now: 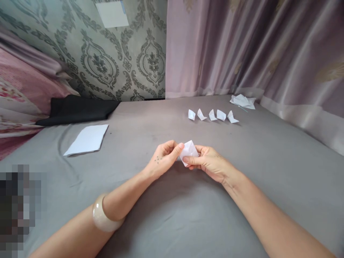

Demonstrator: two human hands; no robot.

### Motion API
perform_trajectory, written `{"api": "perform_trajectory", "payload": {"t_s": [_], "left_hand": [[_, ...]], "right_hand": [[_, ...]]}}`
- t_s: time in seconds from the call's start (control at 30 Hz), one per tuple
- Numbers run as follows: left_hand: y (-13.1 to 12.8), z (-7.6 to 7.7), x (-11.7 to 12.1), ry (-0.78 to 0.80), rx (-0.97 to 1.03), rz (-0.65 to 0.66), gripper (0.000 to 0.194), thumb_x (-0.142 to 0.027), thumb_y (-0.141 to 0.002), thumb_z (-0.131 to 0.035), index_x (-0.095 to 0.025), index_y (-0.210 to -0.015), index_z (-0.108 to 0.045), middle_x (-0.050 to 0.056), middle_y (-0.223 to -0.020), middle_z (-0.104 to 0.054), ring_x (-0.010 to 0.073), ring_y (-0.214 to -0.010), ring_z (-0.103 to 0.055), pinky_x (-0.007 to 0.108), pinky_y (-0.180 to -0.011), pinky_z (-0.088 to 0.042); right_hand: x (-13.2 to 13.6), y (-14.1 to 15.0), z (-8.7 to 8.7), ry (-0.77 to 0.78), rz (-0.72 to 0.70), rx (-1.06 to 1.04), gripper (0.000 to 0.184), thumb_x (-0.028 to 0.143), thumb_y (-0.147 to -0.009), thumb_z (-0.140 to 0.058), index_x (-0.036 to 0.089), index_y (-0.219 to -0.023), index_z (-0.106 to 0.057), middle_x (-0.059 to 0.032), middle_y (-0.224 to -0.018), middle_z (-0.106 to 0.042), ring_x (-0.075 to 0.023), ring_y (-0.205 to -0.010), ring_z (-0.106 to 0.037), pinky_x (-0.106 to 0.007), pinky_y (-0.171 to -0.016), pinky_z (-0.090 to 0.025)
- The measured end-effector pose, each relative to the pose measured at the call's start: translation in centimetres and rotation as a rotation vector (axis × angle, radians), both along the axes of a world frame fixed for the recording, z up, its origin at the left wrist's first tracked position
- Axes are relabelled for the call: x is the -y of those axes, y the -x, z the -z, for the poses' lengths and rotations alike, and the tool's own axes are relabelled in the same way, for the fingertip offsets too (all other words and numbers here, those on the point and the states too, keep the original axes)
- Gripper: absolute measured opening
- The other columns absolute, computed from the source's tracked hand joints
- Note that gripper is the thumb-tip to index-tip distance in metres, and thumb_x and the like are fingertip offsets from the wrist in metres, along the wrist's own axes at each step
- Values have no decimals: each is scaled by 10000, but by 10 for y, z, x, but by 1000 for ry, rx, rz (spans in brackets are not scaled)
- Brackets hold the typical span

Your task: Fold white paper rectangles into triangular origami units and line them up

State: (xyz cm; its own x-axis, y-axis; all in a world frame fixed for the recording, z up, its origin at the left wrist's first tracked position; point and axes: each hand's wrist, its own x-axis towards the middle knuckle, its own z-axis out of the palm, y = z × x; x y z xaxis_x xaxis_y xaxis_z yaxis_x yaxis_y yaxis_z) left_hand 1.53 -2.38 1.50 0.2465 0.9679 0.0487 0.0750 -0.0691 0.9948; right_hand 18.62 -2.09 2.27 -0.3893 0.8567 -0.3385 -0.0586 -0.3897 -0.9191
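Observation:
A small folded piece of white paper (pixel 191 149), roughly diamond-shaped, is held up between both hands above the grey sheet. My left hand (pixel 166 154) pinches its left corner, thumb on the near face. On the other side my right hand (pixel 206 159) grips the lower right part, its thumb lying across the front and its fingers behind. The far side of the paper is hidden. Beyond the hands, several small folded paper pieces (pixel 221 115) stand in a row on the sheet.
A stack of white paper (pixel 90 139) lies at the left, with a black cloth (pixel 80 109) behind it. Crumpled white papers (pixel 243 101) sit at the back right near the curtain (pixel 215 46). Grey sheet (pixel 282 172) covers the surface. A patterned wall (pixel 120 57) rises behind.

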Motion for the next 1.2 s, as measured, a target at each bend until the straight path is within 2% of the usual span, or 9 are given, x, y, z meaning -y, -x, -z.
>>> {"api": "perform_trajectory", "payload": {"t_s": [0.13, 0.27, 0.37, 0.5, 0.57, 0.63, 0.8, 0.97, 1.2], "left_hand": [[1, 1, -1, -22, -21, 7, 417, -500, -826, -564, -169, -602, -445, -57, -536, -356, 67, -502, -283, 232, -489, -207], [1, 0, 0, -21, 31, 6, 421, -473, -833, -570, -166, -579, -434, -57, -532, -360, 67, -511, -312, 226, -501, -245], [-1, 0, 1, 14, 62, -16, 416, -476, -842, -566, -156, -593, -473, -47, -535, -427, 67, -526, -382, 213, -534, -316], [-6, 6, 1, 141, 145, 32, 314, -432, -762, -691, -144, -868, -622, 26, -781, -643, 119, -712, -574, 227, -628, -434], [-8, 9, 2, 155, 211, 51, 331, -368, -727, -740, -154, -961, -644, 50, -891, -678, 144, -810, -610, 228, -658, -458], [-10, 9, 2, 144, 259, 27, 285, -336, -737, -734, -150, -943, -672, 55, -878, -692, 147, -821, -621, 227, -669, -470], [-7, 9, 0, 161, 306, -82, 199, -324, -751, -718, -134, -804, -694, 36, -746, -661, 121, -732, -602, 211, -618, -482], [-2, 10, -4, 222, 409, -130, 195, -325, -741, -724, -144, -762, -654, 3, -745, -606, 86, -668, -560, 193, -568, -474], [-2, 3, -3, 68, 186, -76, 214, -347, -774, -686, -138, -771, -640, -15, -656, -571, 71, -570, -525, 185, -512, -478]], "right_hand": [[2, 2, -1, 16, -18, -9, 327, 277, -596, -842, 164, -864, -692, -4, -762, -676, -99, -689, -629, -220, -645, -506], [2, 2, 0, 36, -62, -31, 284, 281, -588, -847, 166, -808, -711, 2, -713, -674, -96, -663, -623, -214, -630, -498], [0, 4, 5, 61, 33, -89, 263, 276, -580, -850, 171, -786, -725, 2, -722, -687, -92, -653, -611, -217, -632, -487], [-5, 8, 11, 74, 252, -289, 234, 249, -579, -849, 207, -774, -729, 22, -787, -706, -104, -762, -615, -238, -770, -474], [-6, 11, 14, 72, 293, -353, 211, 238, -583, -847, 214, -755, -726, 26, -798, -706, -114, -808, -609, -245, -807, -458], [-6, 12, 15, 74, 294, -369, 184, 247, -598, -839, 211, -738, -724, 23, -791, -700, -120, -818, -600, -252, -814, -448], [-3, 10, 13, -32, 280, -150, 220, 318, -619, -822, 199, -773, -721, 1, -790, -696, -148, -809, -595, -294, -821, -423], [1, 8, 9, -140, 191, 10, 309, 394, -678, -761, 192, -909, -732, -52, -957, -720, -201, -925, -621, -339, -866, -422], [-2, 5, 6, -160, 272, 108, 286, 420, -618, -796, 202, -791, -731, -16, -787, -705, -144, -754, -606, -302, -763, -437]]}}
